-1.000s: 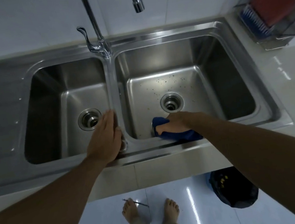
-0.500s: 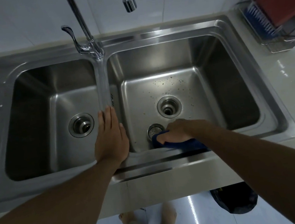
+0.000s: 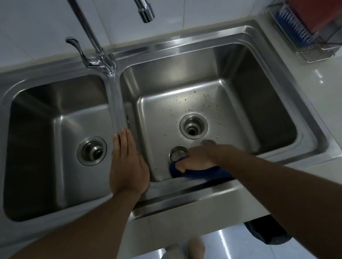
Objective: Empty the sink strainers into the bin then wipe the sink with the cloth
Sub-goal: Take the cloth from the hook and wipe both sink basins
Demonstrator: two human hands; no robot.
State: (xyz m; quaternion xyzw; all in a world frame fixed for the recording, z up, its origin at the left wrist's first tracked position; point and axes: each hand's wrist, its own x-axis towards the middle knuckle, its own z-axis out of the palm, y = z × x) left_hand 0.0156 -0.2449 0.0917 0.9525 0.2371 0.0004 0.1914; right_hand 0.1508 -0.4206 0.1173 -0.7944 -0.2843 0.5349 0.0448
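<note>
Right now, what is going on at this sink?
A person's right hand grips a dark blue cloth against the floor of the right stainless steel basin. The left hand rests flat on the steel divider between the two basins. A round perforated metal strainer lies loose beside the cloth, out of the open round drain. Behind it, small crumbs dot the basin floor.

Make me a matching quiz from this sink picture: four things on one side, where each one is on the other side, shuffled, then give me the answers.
Things:
1. left hand
2. cloth
3. strainer
4. bin

Places:
A. down on the tiled floor
B. flat on the divider between the basins
C. gripped by the right hand
D. loose on the bottom of the right basin, near its drain

Pairs: 1-B, 2-C, 3-D, 4-A
</note>
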